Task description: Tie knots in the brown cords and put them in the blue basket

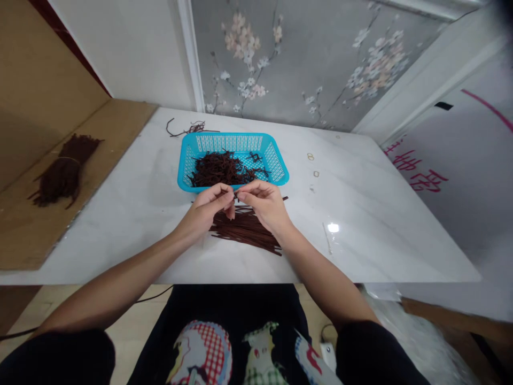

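White marble table (360,224): left hand (208,208) and right hand (266,206) pinch one dark strip (235,197); sorted strips (244,230) at 6 o'clock, tangled strips fill the blue basket (280,166) at 12.

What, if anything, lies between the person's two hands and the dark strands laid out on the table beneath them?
Nothing visible does. The left hand and right hand pinch a strand just above the laid-out strands; the blue basket sits behind them, out of the way.

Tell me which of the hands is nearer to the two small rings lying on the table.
Right. The right hand is just in front of the blue basket, with the small rings off to its right. The left hand sits farther away, beyond the right hand.
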### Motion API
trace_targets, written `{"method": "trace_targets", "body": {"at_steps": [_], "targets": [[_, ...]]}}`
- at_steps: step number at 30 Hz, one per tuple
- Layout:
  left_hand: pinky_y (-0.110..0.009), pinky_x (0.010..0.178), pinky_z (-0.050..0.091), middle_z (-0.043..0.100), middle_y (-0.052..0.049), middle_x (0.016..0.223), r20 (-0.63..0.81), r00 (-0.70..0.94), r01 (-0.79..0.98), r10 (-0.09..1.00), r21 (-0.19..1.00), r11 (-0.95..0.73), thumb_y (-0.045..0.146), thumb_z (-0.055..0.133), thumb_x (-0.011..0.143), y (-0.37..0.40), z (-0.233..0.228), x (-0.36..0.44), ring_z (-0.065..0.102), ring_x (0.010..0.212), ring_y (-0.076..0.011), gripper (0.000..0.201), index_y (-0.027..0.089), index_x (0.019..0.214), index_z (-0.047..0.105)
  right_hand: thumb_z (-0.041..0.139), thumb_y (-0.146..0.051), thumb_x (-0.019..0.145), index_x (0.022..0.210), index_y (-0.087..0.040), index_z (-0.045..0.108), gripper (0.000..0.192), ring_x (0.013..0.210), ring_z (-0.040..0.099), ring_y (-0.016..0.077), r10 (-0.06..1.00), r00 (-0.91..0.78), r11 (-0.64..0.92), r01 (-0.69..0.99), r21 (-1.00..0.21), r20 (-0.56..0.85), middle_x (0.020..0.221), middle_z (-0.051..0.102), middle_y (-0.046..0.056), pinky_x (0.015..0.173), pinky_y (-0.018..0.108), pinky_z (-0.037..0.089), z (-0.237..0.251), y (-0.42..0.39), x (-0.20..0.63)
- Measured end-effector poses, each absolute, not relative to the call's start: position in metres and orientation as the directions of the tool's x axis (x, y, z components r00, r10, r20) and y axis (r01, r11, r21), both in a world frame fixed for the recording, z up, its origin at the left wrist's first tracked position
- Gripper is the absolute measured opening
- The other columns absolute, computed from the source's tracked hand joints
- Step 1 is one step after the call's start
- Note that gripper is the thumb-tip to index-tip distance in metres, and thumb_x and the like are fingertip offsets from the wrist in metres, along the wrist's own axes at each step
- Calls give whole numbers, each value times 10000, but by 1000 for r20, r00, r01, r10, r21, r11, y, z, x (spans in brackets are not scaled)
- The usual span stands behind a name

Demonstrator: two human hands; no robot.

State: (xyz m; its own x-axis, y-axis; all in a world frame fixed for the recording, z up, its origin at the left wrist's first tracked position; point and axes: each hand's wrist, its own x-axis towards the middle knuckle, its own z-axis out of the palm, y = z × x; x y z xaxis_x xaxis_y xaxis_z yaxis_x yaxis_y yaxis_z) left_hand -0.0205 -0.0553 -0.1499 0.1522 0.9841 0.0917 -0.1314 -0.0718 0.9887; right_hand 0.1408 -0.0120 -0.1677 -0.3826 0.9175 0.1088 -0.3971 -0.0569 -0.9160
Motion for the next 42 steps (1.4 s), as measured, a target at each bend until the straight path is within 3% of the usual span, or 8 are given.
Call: {"method": "trace_targets", "body": {"at_steps": [4, 8, 12, 15, 25, 31, 37, 42], "targets": [[-254, 599, 480, 593, 12, 636, 142, 112, -73, 983, 988, -135, 439, 653, 883, -57, -153, -22, 593, 593, -129, 263, 180, 878, 610, 832, -269, 715, 796, -224, 739, 132, 661, 621, 103, 934, -316, 49, -353, -934, 168, 728, 719, -26, 681, 264, 500, -167, -15, 141], [-239, 677, 507, 644, -5, 737, 302, 97, 155, 948, 937, -314, 382, 600, 929, -60, -155, -25, 621, 680, -119, 205, 183, 950, 642, 820, -288, 723, 807, -221, 727, 142, 675, 630, 114, 941, -304, 35, -347, -937, 148, 740, 712, -22, 710, 282, 519, -166, -18, 140], [-236, 695, 503, 690, -16, 787, 638, 105, 478, 763, 640, -602, 261, 625, 908, -59, -158, -29, 630, 705, -116, 92, 192, 928, 682, 818, -274, 725, 814, -225, 732, 134, 665, 640, 106, 928, -352, -22, -382, -924, 123, 727, 713, -28, 716, 269, 528, -166, -20, 139], [-236, 685, 506, 700, -14, 772, 764, 126, 567, 633, 468, -678, 197, 652, 882, -55, -160, -32, 635, 688, -114, 115, 192, 990, 692, 813, -268, 738, 829, -229, 743, 121, 656, 655, 103, 911, -392, -50, -408, -912, 126, 717, 717, -29, 715, 262, 539, -166, -19, 140], [-259, 719, 539, 772, -51, 917, 782, 264, 717, 564, 232, -657, 182, 640, 880, -51, -164, -39, 718, 770, -154, 232, 206, 1101, 708, 831, -284, 716, 832, -218, 762, 150, 671, 673, 92, 924, -378, -126, -433, -892, 53, 762, 745, -25, 765, 261, 572, -162, -19, 139], [-266, 659, 518, 782, -28, 837, 778, 234, 811, 584, 175, -558, 233, 655, 860, -53, -167, -42, 719, 696, -161, 154, 232, 975, 757, 823, -291, 721, 845, -218, 770, 153, 694, 687, 111, 912, -407, -122, -374, -919, 45, 773, 754, -16, 764, 280, 578, -161, -19, 140], [-273, 612, 480, 764, -7, 741, 756, 228, 828, 613, 181, -531, 250, 665, 833, -55, -165, -40, 694, 640, -163, 103, 241, 867, 761, 801, -301, 727, 818, -224, 793, 119, 531, 577, 86, 936, -339, 59, -115, -992, 95, 694, 731, -19, 521, 231, 489, -148, -23, 146], [-279, 605, 443, 745, -4, 728, 738, 281, 809, 613, 162, -565, 239, 648, 844, -57, -166, -39, 659, 615, -149, 95, 244, 839, 742, 784, -278, 702, 798, -193, 778, 129, 420, 567, 75, 902, -413, -189, -124, -974, -123, 651, 734, -6, 343, 191, 344, -143, -19, 151]]}}
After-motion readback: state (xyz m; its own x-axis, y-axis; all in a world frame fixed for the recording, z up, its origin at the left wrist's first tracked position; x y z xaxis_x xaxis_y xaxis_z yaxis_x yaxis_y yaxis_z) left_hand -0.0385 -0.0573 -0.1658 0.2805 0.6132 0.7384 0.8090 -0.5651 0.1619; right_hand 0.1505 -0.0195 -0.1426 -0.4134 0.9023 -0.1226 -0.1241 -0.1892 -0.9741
